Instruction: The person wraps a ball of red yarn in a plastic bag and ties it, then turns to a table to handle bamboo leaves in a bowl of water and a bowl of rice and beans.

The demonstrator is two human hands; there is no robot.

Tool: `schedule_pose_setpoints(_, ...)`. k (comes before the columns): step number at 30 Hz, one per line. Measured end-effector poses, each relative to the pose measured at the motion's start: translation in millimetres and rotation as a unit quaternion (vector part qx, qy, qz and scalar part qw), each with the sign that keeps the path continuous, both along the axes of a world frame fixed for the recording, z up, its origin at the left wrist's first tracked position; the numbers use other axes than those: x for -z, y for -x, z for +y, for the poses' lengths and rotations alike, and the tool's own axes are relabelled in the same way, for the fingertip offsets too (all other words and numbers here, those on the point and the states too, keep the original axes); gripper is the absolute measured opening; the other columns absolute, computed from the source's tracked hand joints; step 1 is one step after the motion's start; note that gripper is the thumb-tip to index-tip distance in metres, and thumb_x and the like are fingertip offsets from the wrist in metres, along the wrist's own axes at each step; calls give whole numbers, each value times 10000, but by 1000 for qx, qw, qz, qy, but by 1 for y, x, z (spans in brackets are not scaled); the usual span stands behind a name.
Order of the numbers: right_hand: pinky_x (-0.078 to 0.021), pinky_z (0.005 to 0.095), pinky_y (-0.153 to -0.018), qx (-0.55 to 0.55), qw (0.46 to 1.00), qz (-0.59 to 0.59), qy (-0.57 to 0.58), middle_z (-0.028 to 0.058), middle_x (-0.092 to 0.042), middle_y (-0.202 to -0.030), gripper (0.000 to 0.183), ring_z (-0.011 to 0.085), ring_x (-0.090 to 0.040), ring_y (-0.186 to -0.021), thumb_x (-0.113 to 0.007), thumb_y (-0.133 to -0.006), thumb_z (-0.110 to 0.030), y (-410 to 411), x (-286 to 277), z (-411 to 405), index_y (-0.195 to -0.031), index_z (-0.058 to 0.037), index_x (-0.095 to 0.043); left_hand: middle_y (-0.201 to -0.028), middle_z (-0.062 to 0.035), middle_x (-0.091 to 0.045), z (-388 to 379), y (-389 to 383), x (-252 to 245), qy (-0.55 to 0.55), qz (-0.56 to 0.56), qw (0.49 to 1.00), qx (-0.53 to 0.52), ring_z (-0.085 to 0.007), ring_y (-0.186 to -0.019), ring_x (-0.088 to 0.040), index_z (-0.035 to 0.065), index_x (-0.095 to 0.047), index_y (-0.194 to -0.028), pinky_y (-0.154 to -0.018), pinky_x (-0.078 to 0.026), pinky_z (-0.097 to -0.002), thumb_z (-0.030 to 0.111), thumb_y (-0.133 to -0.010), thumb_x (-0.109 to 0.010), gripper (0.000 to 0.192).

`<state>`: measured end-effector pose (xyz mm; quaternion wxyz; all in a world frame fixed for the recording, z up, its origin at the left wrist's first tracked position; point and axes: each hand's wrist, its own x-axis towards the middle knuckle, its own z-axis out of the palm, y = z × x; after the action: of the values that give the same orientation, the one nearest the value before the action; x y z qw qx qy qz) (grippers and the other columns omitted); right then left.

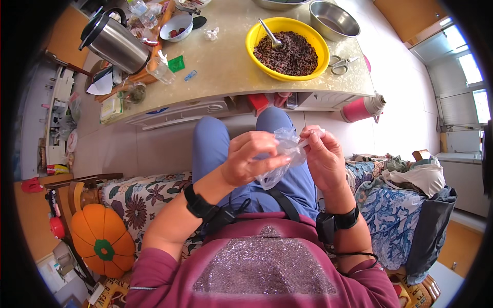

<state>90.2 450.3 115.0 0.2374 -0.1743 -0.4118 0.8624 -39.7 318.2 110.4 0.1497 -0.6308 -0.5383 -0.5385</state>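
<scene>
A crumpled clear plastic bag [283,169] is between my hands, above my lap. My right hand [325,154] pinches a gathered, twisted part of it between thumb and fingertips. From the other side, my left hand [254,156] has its thumb and fingers on the thin film, slightly blurred. On the table ahead stands a yellow bowl [325,57] of dark, crumbly mixture [289,56]. A metal spoon [269,32] rests in the mixture, its handle leaning on the rim. Whether anything is inside the bag, I cannot tell.
Scissors [339,65] and a steel basin [334,21] lie right of the bowl on the table [215,73]. Leftwards are a steel jug [119,42], a clear glass [160,71], a glass jar [131,92] and a small bowl [176,29]. A pink flask [360,109] stands beyond the table's right end.
</scene>
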Motion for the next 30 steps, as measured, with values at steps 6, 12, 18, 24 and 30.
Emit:
schedule_pose_setpoints(6,-427,250,-772,28,995,-46,79,57,-639,-923,72,110,-549,-799,-589,-865,-87,-11,17,6,-901,-49,-638,-757,26,-489,-27,-3,20,36,54,998,9,-141,-717,-555,162,-693,-777,-570,-473,-252,82,-577,-755,224)
schedule_pose_setpoints(12,-431,233,-707,50,990,-97,92,62,-639,-926,82,99,-526,-732,-608,-855,-97,-14,25,7,-909,-44,-638,-821,15,-585,-34,5,13,64,103,991,49,-122,-695,-556,132,-679,-794,-565,-467,-227,85,-647,-714,158)
schedule_pose_setpoints(18,-440,252,-734,48,986,-91,-133,80,-637,-900,78,131,-546,-775,-624,-837,-81,-13,11,8,-889,-25,-634,-850,-76,-656,-16,-15,-7,169,-420,879,148,-98,-598,-515,73,-599,-809,-564,-431,-201,100,-865,-557,75)
schedule_pose_setpoints(24,-450,345,-755,32,717,39,-695,74,-638,-869,143,242,-567,-809,-668,-698,-61,9,-41,20,-833,-84,-626,-702,-2,-609,6,-3,-24,346,-653,652,170,-30,-544,-450,33,-620,-832,-481,-374,-195,215,-877,-594,190)
schedule_pose_setpoints(30,-453,339,-697,-51,539,94,-835,26,-631,-872,153,202,-594,-796,-612,-674,-163,28,-52,26,-816,-117,-578,-669,23,-573,11,-4,-23,358,-554,710,246,-44,-600,-495,26,-636,-863,-522,-398,-213,111,-843,-586,101)
